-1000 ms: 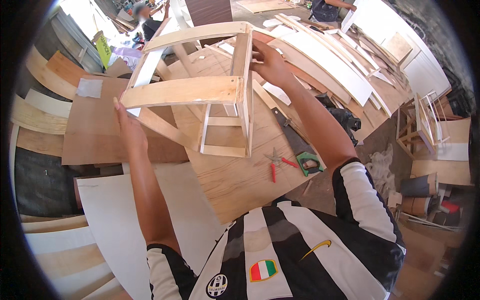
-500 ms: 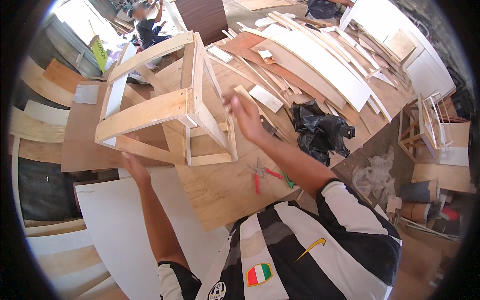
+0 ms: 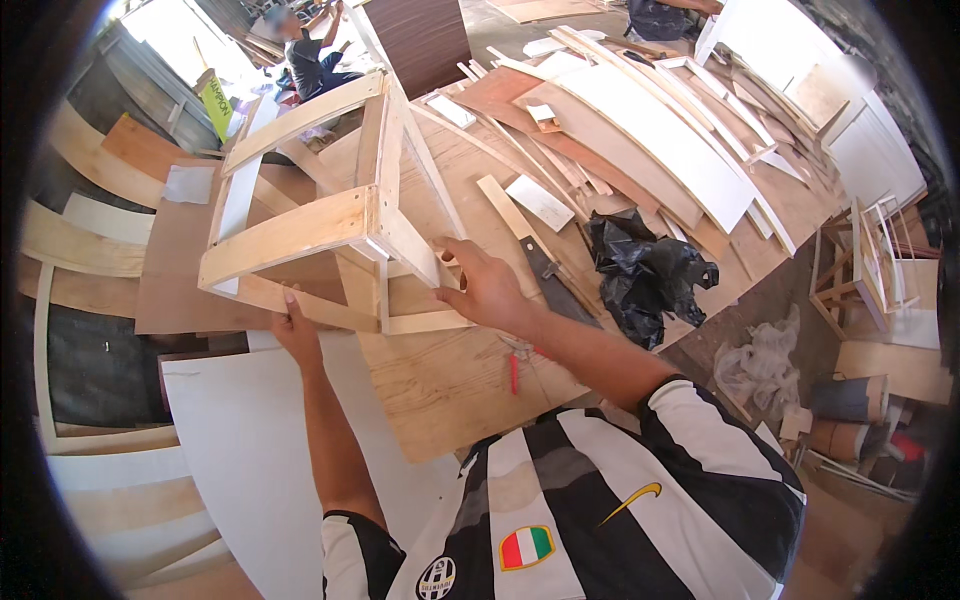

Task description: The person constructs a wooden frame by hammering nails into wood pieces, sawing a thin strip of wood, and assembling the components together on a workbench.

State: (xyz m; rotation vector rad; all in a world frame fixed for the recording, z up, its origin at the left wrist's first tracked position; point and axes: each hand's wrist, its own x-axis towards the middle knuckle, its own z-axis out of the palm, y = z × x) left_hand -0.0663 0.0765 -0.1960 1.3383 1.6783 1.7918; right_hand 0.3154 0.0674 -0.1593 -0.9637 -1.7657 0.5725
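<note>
blk/white striped shirt [image 3: 600, 500], short sleeves, chest badge.

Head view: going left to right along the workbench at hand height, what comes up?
White board → left hand → wooden frame → right hand → red-handled pliers → handsaw → black plastic bag → small wooden frame.

Sunlit workshop, stacked boards [image 3: 640, 150] around a plywood workbench [image 3: 450, 380].

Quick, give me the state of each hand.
Left hand: gripping the lower rail of the wooden frame.
Right hand: closed on the frame's near rail.
</note>
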